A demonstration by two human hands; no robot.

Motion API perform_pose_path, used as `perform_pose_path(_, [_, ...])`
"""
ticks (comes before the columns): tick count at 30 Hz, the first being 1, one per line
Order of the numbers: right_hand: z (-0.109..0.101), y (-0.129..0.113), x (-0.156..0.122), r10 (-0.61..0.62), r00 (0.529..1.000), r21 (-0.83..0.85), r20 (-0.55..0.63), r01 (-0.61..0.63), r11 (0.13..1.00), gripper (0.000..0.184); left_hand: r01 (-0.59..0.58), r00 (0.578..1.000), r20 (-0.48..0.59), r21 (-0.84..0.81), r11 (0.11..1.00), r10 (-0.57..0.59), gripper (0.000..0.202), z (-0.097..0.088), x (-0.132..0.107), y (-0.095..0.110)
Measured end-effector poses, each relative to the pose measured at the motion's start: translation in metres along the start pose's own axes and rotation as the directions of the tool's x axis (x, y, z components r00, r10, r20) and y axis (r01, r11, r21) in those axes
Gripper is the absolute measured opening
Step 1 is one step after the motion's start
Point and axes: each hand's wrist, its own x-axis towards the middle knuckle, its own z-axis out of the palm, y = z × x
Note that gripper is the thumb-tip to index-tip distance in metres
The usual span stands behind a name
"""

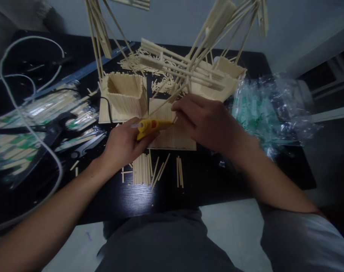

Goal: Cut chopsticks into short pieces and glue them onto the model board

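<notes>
My left hand [125,140] is wrapped around a yellow hot glue gun [151,125], and a clear glue stick juts from its back end. The gun's tip points right, close under my right hand [205,122]. The fingers of that hand are pinched on a thin wooden stick [175,119], of which only a short pale end shows. Beneath both hands lies a flat panel of joined wooden sticks [174,140]. Behind it rises a windmill-like stick model [188,70] with crossed blades. A square box of upright sticks [126,92] stands behind my left hand.
Loose sticks [142,170] lie near the front of the black table [205,189]. Short cut pieces [163,83] are heaped behind. Wrapped stick packs, a black-handled tool [51,130] and a white cable [36,134] occupy the left. Clear plastic packaging [259,109] lies right.
</notes>
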Motion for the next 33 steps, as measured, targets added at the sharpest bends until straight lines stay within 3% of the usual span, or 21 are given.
perform_pose_path(33, [0.0004,0.0005,0.0006,0.004,1.000,0.015,0.020,-0.005,1.000,0.028,-0.001,1.000,0.014,-0.007,1.000,0.001,0.031,-0.0044,0.0011,0.0007])
